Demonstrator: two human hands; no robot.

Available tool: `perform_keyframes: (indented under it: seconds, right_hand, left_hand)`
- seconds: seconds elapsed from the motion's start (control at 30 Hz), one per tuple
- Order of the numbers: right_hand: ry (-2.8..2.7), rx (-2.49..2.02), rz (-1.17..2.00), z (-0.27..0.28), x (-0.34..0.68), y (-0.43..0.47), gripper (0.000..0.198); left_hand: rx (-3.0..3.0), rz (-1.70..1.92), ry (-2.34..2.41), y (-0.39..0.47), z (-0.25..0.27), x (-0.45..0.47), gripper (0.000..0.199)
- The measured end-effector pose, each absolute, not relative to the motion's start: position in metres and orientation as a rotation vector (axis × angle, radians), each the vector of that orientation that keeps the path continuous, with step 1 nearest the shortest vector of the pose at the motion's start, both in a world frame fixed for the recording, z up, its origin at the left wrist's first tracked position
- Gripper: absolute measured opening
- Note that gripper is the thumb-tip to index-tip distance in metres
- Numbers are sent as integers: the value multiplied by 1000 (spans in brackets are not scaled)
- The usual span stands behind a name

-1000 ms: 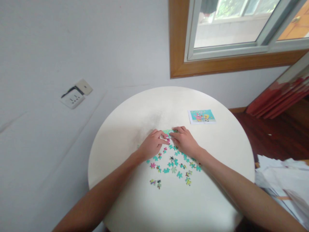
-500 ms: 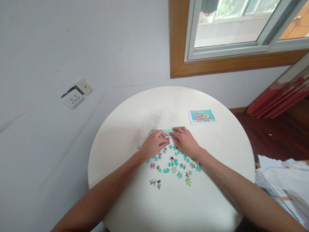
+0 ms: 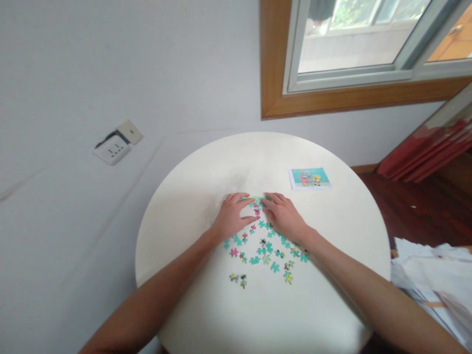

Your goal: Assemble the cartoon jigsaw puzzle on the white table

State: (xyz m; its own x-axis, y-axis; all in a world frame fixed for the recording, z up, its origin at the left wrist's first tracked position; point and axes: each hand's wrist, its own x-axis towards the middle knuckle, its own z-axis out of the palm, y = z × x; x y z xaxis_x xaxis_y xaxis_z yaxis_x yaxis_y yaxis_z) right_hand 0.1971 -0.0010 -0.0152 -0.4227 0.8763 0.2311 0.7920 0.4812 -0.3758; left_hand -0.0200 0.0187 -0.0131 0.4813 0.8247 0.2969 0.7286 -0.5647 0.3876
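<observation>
A partly joined jigsaw puzzle (image 3: 256, 207), green along its far edge with a pink figure, lies on the white round table (image 3: 206, 172) between my hands. My left hand (image 3: 231, 215) rests at its left side, thumb and fingers apart, fingertips on the far edge and thumb tip close to the pink part. From the right, my right hand (image 3: 283, 212) reaches over the puzzle's right end with its fingers spread and fingertips touching it. Several loose puzzle pieces (image 3: 254, 260), mostly teal with some pink and yellow, are scattered nearer to me. Both hands cover part of the puzzle.
A printed picture card (image 3: 309, 178) with a pink and a yellow cartoon figure lies at the table's back right. Behind the table is a wall with a socket (image 3: 112, 149) and a wood-framed window (image 3: 273, 98). Papers (image 3: 435, 270) are piled at the right.
My left hand has opened: its fingers have moved up and left to the far edge, and its thumb has parted from them. More of the pink part shows. The right hand has barely moved.
</observation>
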Motion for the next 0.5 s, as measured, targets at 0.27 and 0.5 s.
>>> perform_keyframes:
  seconds: [0.27, 0.5]
  right_hand:
    - [-2284, -1368, 280, -13, 200, 1, 39]
    - [-2168, -1392, 286, -13, 207, 7, 34]
  left_hand:
    - [2446, 738, 1317, 19, -6, -19, 38]
    - [2493, 391, 1138, 6, 11, -26, 23]
